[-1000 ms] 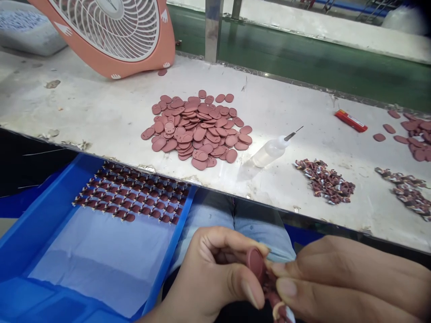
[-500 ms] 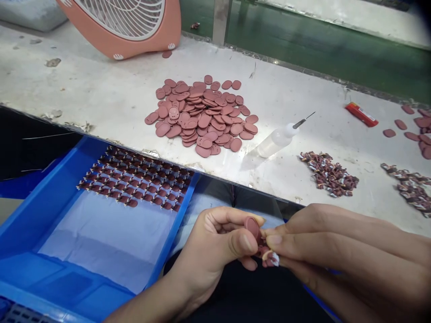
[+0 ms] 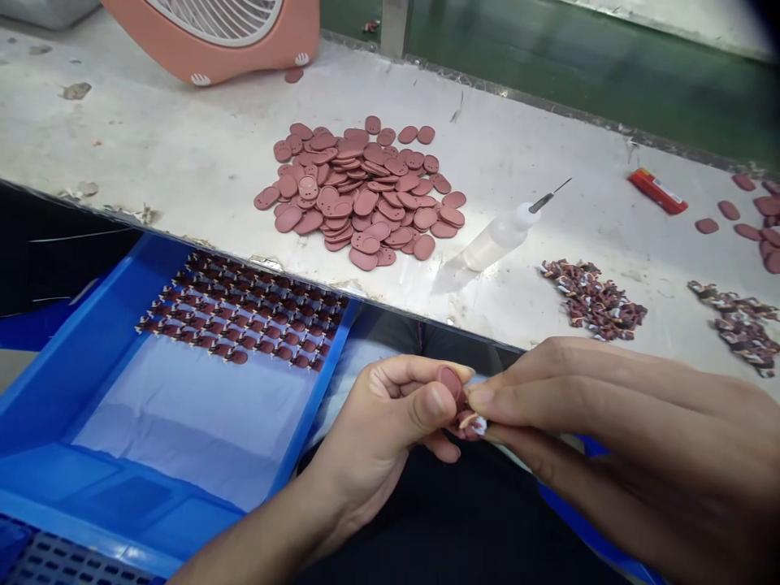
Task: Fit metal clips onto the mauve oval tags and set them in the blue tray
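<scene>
Between thumb and fingers, my left hand [image 3: 390, 418] pinches a reddish-brown oval base [image 3: 449, 382], tilted with its flat face partly towards me. My right hand [image 3: 585, 406] is closed at the fingertips on a small painted figurine [image 3: 470, 424] in brown, white and tan. The figurine is pressed against or right beside the base; the fingers hide where they meet. Both hands are in front of the bench edge, above my dark-clothed lap. A pile of similar oval bases [image 3: 366, 203] lies on the bench, and a heap of small figurines [image 3: 594, 301] is to its right.
A clear needle-tipped bottle [image 3: 496, 240] stands on the bench [image 3: 183, 154] beside a red lighter [image 3: 658, 191]. An orange fan [image 3: 256, 61] is at the back. Below left, a blue tray [image 3: 317, 406] holds rows of bases with figurines [image 3: 244, 313]. More figurines [image 3: 740, 325] lie far right.
The camera view has shifted slightly, so the bench items appear higher. Both hands sit a little higher and further left in view, still holding the base and figurine together.
</scene>
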Demonstrator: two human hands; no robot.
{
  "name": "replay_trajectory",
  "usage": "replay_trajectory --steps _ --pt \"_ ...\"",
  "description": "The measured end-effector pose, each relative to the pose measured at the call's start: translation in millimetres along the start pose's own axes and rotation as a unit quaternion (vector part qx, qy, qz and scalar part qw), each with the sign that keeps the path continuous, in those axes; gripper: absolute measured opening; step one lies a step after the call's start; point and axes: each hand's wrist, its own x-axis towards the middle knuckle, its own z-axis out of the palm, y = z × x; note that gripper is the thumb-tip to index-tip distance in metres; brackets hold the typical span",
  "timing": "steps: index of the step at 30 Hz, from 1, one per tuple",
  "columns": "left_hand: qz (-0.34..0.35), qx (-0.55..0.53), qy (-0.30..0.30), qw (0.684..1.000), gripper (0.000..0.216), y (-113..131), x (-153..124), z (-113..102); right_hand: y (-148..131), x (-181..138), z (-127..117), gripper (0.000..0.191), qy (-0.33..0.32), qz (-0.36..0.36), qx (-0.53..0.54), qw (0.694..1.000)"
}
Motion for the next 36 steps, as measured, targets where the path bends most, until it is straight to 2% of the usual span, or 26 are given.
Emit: replay_trajectory --steps 4,11,17,20,23,25,29,36 --pt "0.000 0.003 0.004 1.000 0.034 0 -1 0 0 1 0 0.019 0.005 -0.001 0.011 1.000" --pt "-0.011 -0.004 -0.004 1.000 0.036 -1 2 -2 4 4 0 0.015 -0.026 0.009 -0.010 1.000" --pt "-0.022 -0.025 -0.052 0.998 0.027 -3 4 -10 5 3 0 0.018 -0.037 0.026 -0.007 0.999" --pt "-0.033 -0.056 -0.062 0.996 0.024 -6 6 -15 7 1 -1 0.031 -0.023 0.029 -0.009 0.999" --pt "-0.053 -0.082 -0.060 0.993 0.025 -8 8 -20 12 2 1 0.025 0.010 0.036 -0.020 0.999" --pt "-0.062 -0.088 -0.051 0.993 0.029 -8 9 -22 16 3 4 0.020 0.019 0.045 -0.003 0.999" --pt "-0.069 -0.091 -0.039 0.993 0.035 -8 9 -27 18 4 10 0.022 0.008 0.070 0.052 0.996" --pt "-0.048 -0.095 -0.063 0.992 0.034 -9 10 -32 17 5 15 0.022 -0.012 0.101 0.086 0.991"
